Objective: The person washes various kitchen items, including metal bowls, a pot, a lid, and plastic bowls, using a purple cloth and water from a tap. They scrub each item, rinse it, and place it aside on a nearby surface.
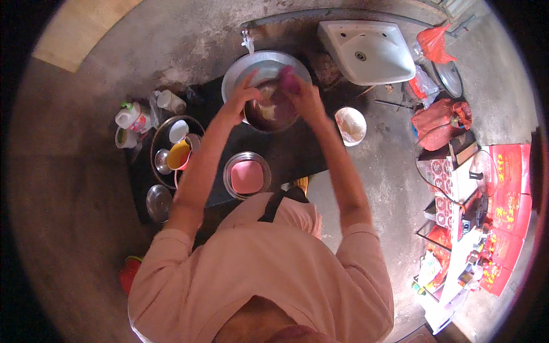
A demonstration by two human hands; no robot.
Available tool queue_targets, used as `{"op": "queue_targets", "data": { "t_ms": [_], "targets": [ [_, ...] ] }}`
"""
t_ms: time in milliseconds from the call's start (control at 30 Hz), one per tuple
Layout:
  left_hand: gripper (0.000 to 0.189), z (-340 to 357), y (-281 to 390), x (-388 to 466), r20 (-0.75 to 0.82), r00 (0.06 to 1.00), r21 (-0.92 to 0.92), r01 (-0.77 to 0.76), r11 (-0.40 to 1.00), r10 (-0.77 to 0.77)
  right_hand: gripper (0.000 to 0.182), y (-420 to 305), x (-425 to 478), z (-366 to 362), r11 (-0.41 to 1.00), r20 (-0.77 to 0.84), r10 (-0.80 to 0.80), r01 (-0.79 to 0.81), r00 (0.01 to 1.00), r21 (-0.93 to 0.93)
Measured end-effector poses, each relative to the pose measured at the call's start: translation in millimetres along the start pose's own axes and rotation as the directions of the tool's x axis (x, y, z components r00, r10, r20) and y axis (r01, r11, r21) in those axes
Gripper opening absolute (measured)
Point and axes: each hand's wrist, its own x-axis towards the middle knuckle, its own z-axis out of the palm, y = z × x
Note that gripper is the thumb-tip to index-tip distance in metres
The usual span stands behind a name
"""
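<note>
My left hand (241, 102) is at the left rim of a round metal pot (269, 122), with the thumb over the rim and a finger stretched forward. My right hand (308, 100) holds a purple scrubbing cloth (289, 79), blurred, at the pot's right side. The pot overlaps the near part of a wide silver metal basin (229, 79) with water in it. Above the basin's far edge is a tap (247, 42). Closer to my body, a pink square container (247, 176) sits inside round metal bowls (226, 182) on the black countertop (291, 158).
At left, a large round tray (153, 145) holds a yellow cup (178, 155) and other dishes, near a metal lid (158, 203) and a white pump bottle (133, 116). A white washbasin (373, 51) is at the back right. A lined white bin (351, 125) stands beside the counter.
</note>
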Motion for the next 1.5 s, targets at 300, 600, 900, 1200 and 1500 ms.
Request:
{"op": "queue_targets", "data": {
  "t_ms": [300, 600, 900, 1200, 1500],
  "targets": [
    [0.069, 5, -29, 21, -0.146, 0.892, 0.203, -0.397, 0.895, 0.429, 0.022, 22, -20, 27, 0.716, -0.011, 0.336, -0.248, 0.942, 0.653],
    [0.051, 16, -35, -2, -0.215, 0.517, 0.756, -0.449, 0.476, 0.828, 0.055, 42, -52, 71, 0.989, -0.36, 0.098, -0.05, 0.928, 0.14],
    [0.038, 2, 1, -34, 0.011, 0.881, 0.155, -0.469, 0.869, 0.474, 0.046, -3, -29, 104, 0.945, 0.205, -0.085, 0.014, 0.975, 0.326],
    [0.038, -11, 22, -45, 0.026, 0.94, 0.519, -0.303, 0.799, 0.34, 0.037, -3, -33, 61, 0.338, 0.455, -0.465, 0.628, 0.759, -0.701],
    [0.037, -16, 1, -44, -0.172, 0.886, 0.023, -0.433, 0.901, 0.43, 0.042, -45, -67, 100, 0.889, 0.169, -0.381, 0.41, 0.909, -0.205]
  ]
}}
